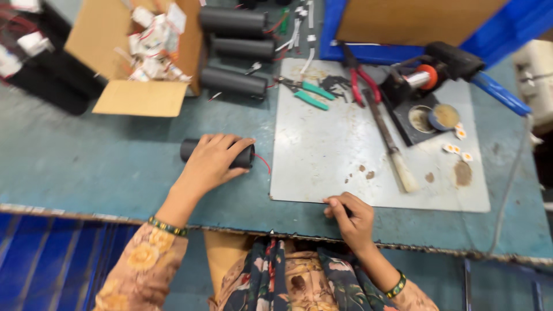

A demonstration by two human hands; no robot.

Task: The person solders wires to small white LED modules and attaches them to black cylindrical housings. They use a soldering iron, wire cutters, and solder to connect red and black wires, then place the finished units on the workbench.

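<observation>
My left hand (212, 162) lies over a black cylinder (244, 156) that rests on its side on the blue-green table, with a thin red wire (264, 162) coming from its right end. My right hand (349, 214) is curled near the front edge of a grey metal plate (322, 150), its fingers closed around a small dark object that I cannot make out.
Three more black cylinders (233, 80) lie at the back. An open cardboard box (138, 52) holds small white parts. On the plate are green-handled pliers (308, 92), red-handled cutters (363, 78), a brush (394, 155), a soldering stand (429, 78) and small white-orange pieces (458, 147).
</observation>
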